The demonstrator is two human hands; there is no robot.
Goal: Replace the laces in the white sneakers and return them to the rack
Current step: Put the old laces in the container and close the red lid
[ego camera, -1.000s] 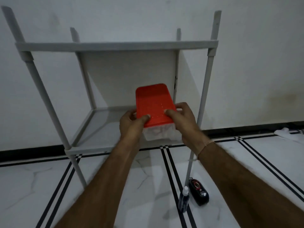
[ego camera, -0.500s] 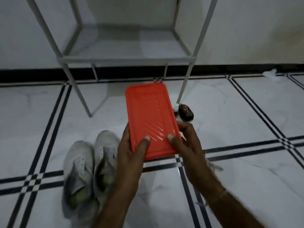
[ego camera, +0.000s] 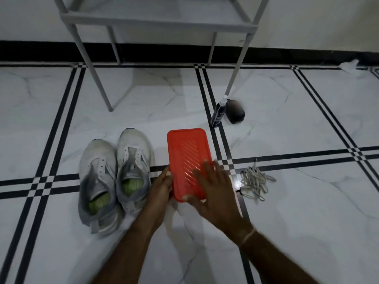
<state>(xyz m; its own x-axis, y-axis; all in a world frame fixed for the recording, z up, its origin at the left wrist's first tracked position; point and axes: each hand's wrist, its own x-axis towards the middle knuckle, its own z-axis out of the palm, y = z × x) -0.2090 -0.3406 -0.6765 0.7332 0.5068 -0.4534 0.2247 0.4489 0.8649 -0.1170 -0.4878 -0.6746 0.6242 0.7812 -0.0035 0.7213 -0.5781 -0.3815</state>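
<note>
Red plastic, right in the centre: a red box (ego camera: 186, 160) with a ribbed lid sits low over the marble floor (ego camera: 297, 119), long side running away from the camera. Whether it rests fully on the tiles, I can't tell. The left hand (ego camera: 162, 187) has its grip clamped on the box's left edge, thumb up on the rim and the other fingers tucked out of sight at the side. The right hand (ego camera: 213, 187) is over the near right part of the lid, its grip apart, fingers spread flat on the ribs and the thumb at the near end. That hand is a little blurred. A thin band (ego camera: 248, 235) circles the right wrist.

Now the sneakers! The white pair (ego camera: 114, 175) stands side by side on the floor just left of the box, toes pointing towards the rack (ego camera: 155, 19), eyelets bare, green insoles showing. The left hand sits between the nearer shoe and the box.

Over on the right, a loose tangle of pale laces (ego camera: 256, 181) lies on the tiles, near the right hand but apart from it.

Further back, the grey rack stands against the wall, only its lower shelf and legs in view. By its front right leg stands a small dark spray bottle (ego camera: 218, 112), with a dark rounded object (ego camera: 235, 111) just beside it. Something white and crumpled (ego camera: 348, 66) lies far right by the skirting.
</note>
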